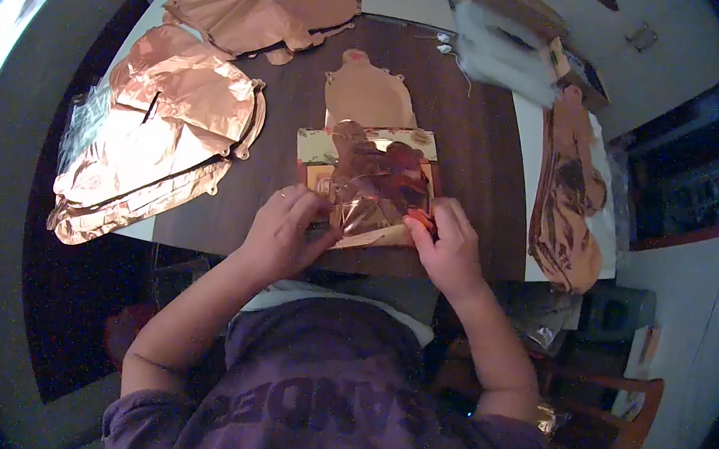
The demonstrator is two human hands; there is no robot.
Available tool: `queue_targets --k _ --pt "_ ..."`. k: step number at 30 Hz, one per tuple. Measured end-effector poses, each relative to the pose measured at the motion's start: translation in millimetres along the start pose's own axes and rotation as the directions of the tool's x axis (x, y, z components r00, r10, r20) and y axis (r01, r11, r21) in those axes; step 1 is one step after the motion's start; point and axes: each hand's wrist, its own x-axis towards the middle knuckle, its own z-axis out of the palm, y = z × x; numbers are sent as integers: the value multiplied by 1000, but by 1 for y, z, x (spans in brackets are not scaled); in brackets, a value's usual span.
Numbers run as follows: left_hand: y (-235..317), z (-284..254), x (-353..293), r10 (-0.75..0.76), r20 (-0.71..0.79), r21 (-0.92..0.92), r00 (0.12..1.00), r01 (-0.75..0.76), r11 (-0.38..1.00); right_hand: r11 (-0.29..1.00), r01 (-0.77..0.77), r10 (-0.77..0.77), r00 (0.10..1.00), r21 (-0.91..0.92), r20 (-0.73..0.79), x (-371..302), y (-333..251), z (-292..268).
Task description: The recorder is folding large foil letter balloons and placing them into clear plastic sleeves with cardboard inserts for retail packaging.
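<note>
Likely home room: dark wooden table (480, 176), wooden chair (648, 410) nearby.

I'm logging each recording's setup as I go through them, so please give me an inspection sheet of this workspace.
Surface: dark brown tabletop, pale strips at its sides.
Job's things: flat printed packet with copper-coloured foil on its face; whether the foil is sealed in, cannot tell. A copper-coloured piece lies partly beneath its far edge.
Clutter: copper-coloured foil stacks at left, far left and right; clear plastic at far right.
Grippers: bare hands; left hand at the packet's near left corner, right hand at its right edge.
Cables: thin white cord near the far edge.
Surroundings: wooden chair at right.
</note>
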Motion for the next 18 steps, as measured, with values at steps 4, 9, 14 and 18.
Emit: queue_targets --k 4,9,14,18 --pt "-2 5 -4 -258 26 -62 966 259 964 948 79 -117 988 -310 -105 0 4 16" --pt "33 8 11 223 249 143 942 -264 954 852 148 -180 984 -502 -16 4 3 16" --pt "23 28 12 133 474 93 871 -199 976 720 61 54 988 -692 143 25 -11 -8" --pt "24 23 17 150 530 138 834 -260 956 966 -146 157 987 -214 34 72 43 -44"
